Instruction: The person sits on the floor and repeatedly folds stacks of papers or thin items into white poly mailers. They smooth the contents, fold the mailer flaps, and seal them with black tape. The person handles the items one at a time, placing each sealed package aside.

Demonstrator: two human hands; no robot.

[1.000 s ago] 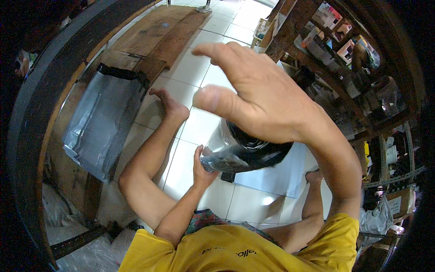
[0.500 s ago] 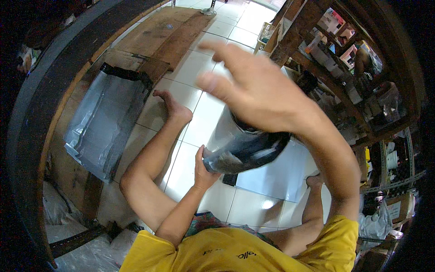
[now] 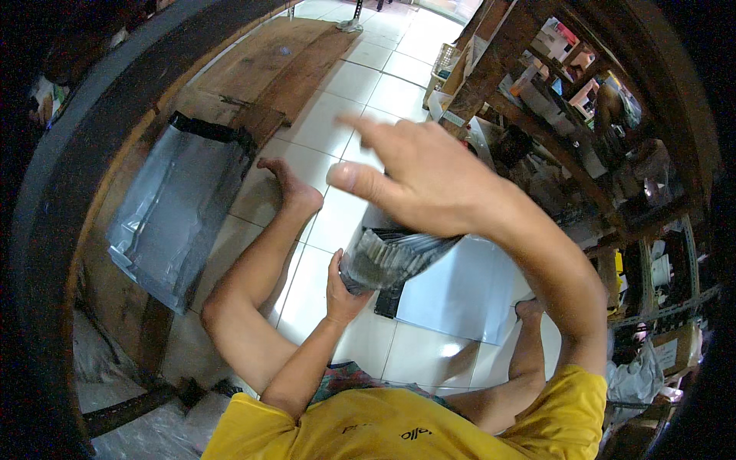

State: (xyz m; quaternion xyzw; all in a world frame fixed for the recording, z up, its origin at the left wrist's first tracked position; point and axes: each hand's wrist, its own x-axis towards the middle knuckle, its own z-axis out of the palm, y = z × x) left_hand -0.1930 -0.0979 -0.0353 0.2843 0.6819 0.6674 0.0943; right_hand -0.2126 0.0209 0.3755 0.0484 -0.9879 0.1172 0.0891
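Low in front of me, my left hand (image 3: 346,297) grips one end of a stack of grey and black plastic bags (image 3: 387,257). The stack is bent, and its layered edges show as many thin folds. Over its far end hovers my right hand (image 3: 429,180), thumb and fingers spread apart, slightly smeared by motion. It hides part of the stack, and whether it touches the bags I cannot tell. On the floor below, a pale bluish plastic bag (image 3: 456,299) with a black strip lies flat, partly covered by the stack.
To the left, a pile of grey plastic bags (image 3: 172,211) with a black edge lies on brown cardboard (image 3: 268,65). My bent legs flank the white tiled floor (image 3: 299,287). Wooden shelving (image 3: 537,146) crowded with goods stands at the right, and a dark curved edge (image 3: 57,230) at the left.
My right hand has dropped nearer to me. The stack has turned from a wide, smooth dark curve into a narrower bent shape with its layers showing. My left hand keeps its grip.
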